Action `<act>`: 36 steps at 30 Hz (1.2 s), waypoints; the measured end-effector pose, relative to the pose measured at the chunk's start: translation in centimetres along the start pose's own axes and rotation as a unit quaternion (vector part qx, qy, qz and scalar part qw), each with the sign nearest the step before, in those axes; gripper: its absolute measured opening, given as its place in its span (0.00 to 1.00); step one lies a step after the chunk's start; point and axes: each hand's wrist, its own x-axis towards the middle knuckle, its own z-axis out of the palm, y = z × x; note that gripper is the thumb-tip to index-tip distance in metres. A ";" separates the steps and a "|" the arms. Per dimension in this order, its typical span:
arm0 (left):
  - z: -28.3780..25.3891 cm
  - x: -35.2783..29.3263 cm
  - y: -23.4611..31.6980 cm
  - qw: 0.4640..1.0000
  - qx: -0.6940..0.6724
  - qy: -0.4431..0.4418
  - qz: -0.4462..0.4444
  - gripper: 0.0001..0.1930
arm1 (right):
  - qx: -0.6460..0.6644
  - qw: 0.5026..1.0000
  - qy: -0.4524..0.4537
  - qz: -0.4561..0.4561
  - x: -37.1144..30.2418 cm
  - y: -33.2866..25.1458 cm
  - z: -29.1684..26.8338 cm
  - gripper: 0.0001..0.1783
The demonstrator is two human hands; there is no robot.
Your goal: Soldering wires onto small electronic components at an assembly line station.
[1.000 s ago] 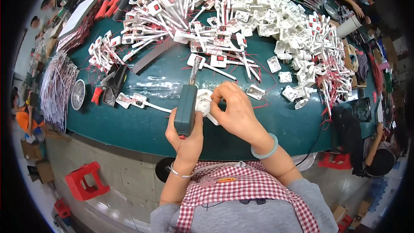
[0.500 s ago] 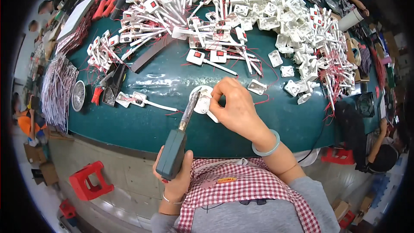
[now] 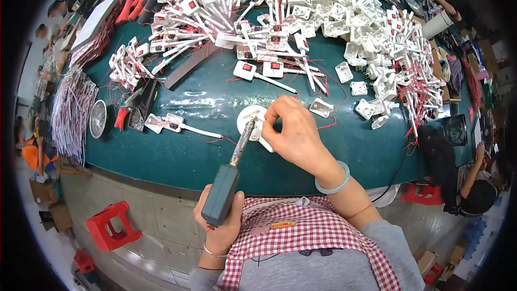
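Observation:
My left hand (image 3: 226, 223) is wrapped round the dark green handle of a soldering iron (image 3: 222, 194). Its metal barrel points up and away, with the tip over a white round plastic piece (image 3: 245, 120) on the table. From the right, my right hand (image 3: 295, 136) pinches at that piece with thumb and forefinger. What lies between those fingertips is hidden. A white part sticks out below them. Left of the iron lies a white plastic housing with a cable sleeve (image 3: 196, 130) and thin red wires. A small open white housing (image 3: 321, 108) lies beyond my right hand.
Piled white housings (image 3: 334, 8) and switch assemblies with red buttons (image 3: 207, 5) cover the table's far side. More wired assemblies (image 3: 412, 70) lie at the right. A metal bowl (image 3: 98, 119) stands left. On the floor is a red stool (image 3: 113, 225). Other people sit around the table.
The soldering iron's tip has shifted right and slightly nearer, towards the fingertips of my right hand. My left hand moved a little right and down with it. My right hand stays nearly still.

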 end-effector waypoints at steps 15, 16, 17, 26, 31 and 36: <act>-0.3 0.2 0.7 1.000 0.022 -0.012 -0.005 0.08 | -0.015 1.000 0.004 0.007 0.1 -0.4 0.1 0.06; -0.4 0.2 0.8 0.999 0.027 -0.016 -0.008 0.08 | -0.015 1.000 0.004 0.007 0.1 -0.3 0.1 0.06; -0.5 0.3 0.9 0.999 0.033 -0.019 -0.011 0.08 | -0.019 1.000 0.003 0.003 0.1 -0.3 0.1 0.06; -0.8 0.0 0.8 0.999 0.031 -0.007 -0.008 0.09 | -0.025 1.000 0.004 -0.004 0.1 -0.3 0.1 0.06; -1.2 -0.5 -0.1 1.000 0.012 -0.003 -0.015 0.10 | -0.025 1.000 0.002 -0.002 0.1 -0.4 0.2 0.06; -0.4 0.3 0.2 1.000 0.017 0.001 0.013 0.09 | -0.034 0.999 0.002 -0.004 0.2 -0.3 0.1 0.06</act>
